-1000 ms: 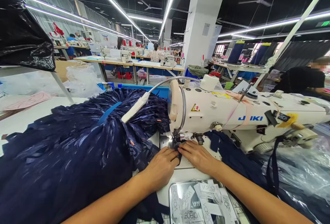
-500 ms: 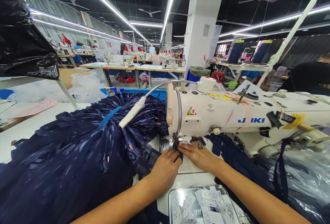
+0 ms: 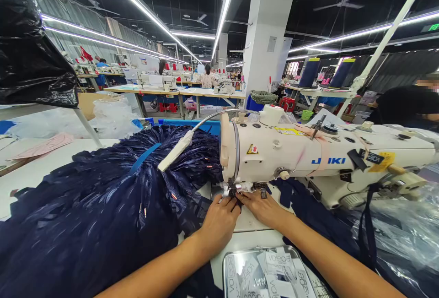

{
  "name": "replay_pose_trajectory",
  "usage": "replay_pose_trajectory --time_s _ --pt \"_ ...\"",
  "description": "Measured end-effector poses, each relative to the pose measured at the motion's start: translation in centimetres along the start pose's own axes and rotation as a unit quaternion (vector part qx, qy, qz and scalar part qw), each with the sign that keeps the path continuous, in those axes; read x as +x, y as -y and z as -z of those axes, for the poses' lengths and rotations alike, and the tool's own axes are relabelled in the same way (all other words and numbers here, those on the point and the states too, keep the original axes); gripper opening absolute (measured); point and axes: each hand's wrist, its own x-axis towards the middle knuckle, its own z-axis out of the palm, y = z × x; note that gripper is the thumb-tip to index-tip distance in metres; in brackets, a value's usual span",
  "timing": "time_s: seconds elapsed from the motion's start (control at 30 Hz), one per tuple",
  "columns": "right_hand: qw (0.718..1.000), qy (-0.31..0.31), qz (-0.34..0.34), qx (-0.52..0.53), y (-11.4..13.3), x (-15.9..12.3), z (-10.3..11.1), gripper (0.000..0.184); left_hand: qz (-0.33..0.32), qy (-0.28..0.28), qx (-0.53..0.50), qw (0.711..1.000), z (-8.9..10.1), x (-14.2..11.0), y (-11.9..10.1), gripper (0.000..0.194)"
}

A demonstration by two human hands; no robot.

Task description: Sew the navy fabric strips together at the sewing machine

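A white sewing machine [image 3: 274, 151] reaches in from the right, its needle area just ahead of my fingers. My left hand [image 3: 221, 220] is closed, with curled fingers pinching a small piece of dark fabric [image 3: 237, 206] at the presser foot [image 3: 233, 192]. From the right, my right hand [image 3: 262, 207] brings its fingertips together on the same piece, close to the foot. Most of that piece is hidden by my fingers. A big heap of navy garments [image 3: 103, 211] lies to the left, gathered by a blue strap [image 3: 146, 158].
A metal tray [image 3: 224, 270] of printed white labels sits in front of me. Navy fabric [image 3: 315, 211] and clear plastic [image 3: 398, 229] lie at right. A lamp on a bendy neck [image 3: 176, 150] overhangs the heap. Thread cones [image 3: 309, 73] stand behind; a person [image 3: 404, 105] is at far right.
My left hand has shifted slightly up toward the presser foot, and less of the dark fabric shows between my hands. The view has turned slightly to the right.
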Motion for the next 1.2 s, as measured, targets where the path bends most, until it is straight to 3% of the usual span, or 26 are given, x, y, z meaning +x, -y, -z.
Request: replay_pose_trajectory --time_s 0.3,0.43,0.63,0.93,1.2 --pt "0.999 -0.007 -0.021 0.026 -0.4 0.4 0.3 0.038 0.01 -0.025 -0.032 0.999 0.3 -0.7 0.1 0.028" --pt "0.999 -0.025 -0.023 0.033 0.2 0.4 0.8 0.026 0.003 -0.003 -0.091 0.996 1.3 -1.2 1.6 0.034" --pt "0.997 -0.046 -0.006 0.061 1.5 0.2 0.9 0.022 0.051 0.016 -0.113 0.992 1.9 -0.8 3.1 0.032" --pt "0.968 -0.1 -0.022 0.228 0.6 0.0 0.0 0.027 0.054 0.06 -0.118 0.99 1.6 -1.1 2.1 0.042" --pt "0.99 -0.073 0.016 0.118 0.8 -0.3 0.5 0.028 0.046 0.061 -0.103 0.992 2.0 -1.4 1.8 0.043"
